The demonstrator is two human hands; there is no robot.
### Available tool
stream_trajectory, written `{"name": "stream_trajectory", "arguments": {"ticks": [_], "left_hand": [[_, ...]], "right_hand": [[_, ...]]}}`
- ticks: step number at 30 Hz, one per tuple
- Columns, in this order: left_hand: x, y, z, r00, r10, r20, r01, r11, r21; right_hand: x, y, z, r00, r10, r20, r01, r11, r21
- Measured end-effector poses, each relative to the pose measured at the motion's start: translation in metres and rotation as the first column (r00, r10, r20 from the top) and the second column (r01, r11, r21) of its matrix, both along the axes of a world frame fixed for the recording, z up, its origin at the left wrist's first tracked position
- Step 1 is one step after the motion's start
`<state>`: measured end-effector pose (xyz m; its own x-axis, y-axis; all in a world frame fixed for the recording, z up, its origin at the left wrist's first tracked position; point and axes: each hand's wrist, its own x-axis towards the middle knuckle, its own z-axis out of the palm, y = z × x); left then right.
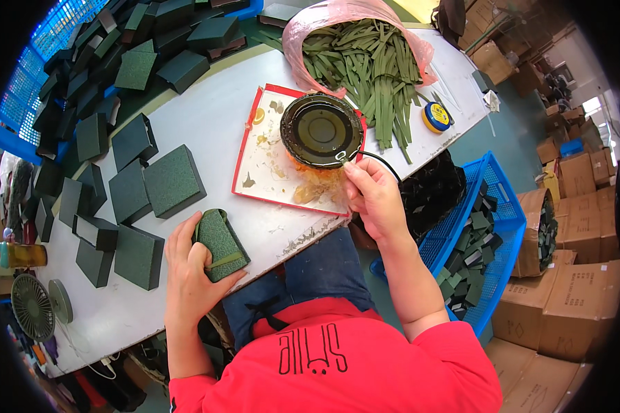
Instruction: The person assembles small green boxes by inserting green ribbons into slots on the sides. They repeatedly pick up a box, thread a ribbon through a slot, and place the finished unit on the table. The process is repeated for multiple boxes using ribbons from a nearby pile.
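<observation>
Shirt: a red tee [351,361] is filling the nearest part of the view, over blue jeans [327,272].
Left hand: the left hand [188,272] is curling around a small green textured box [217,234], fingers on its left side and thumb by its near corner.
Box in hand: it's sitting tilted by the table's near edge, with an olive strip [229,260] running across its near end.
Right hand: the right hand [377,196] is reaching to the pot's near rim, thumb and forefinger sitting close together (can't tell if they're pinching anything, the tips are too small to read).
Pot: a dark round pot [290,138] is holding brownish liquid [324,141] and standing on a red-edged white tray [258,155], which is looking pretty stained.
Table left: more dark green boxes [175,181] are lying around on the white tabletop [213,110], with a small fan [33,308] standing near the edge.
Strips: loose olive strips [382,89] are spilling out of a pink plastic bag [298,45] behind the pot; a yellow-and-blue tin [437,117] is sitting beside them.
Floor: a blue crate [508,237] is holding small green pieces [470,265], and brown cartons [579,306] are stacking up beyond it.
</observation>
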<state>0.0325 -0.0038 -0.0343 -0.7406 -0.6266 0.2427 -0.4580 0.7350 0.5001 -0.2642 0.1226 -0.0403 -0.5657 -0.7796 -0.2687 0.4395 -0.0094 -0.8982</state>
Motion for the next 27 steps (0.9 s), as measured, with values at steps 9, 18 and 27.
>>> {"name": "stream_trajectory", "arguments": {"ticks": [9, 18, 27], "left_hand": [[0.006, -0.010, 0.000, 0.965, -0.108, -0.240, 0.130, 0.988, 0.078], [-0.014, -0.019, 0.017, 0.828, -0.408, -0.385, 0.470, 0.879, 0.079], [-0.017, -0.018, 0.020, 0.799, -0.425, -0.426, 0.515, 0.849, 0.119]], "right_hand": [[0.034, 0.022, 0.013, 0.989, 0.045, -0.139, -0.067, 0.984, -0.163], [0.090, 0.027, 0.025, 0.750, 0.659, 0.065, -0.662, 0.746, 0.069], [0.092, 0.021, 0.026, 0.698, 0.712, 0.076, -0.715, 0.688, 0.122]]}}
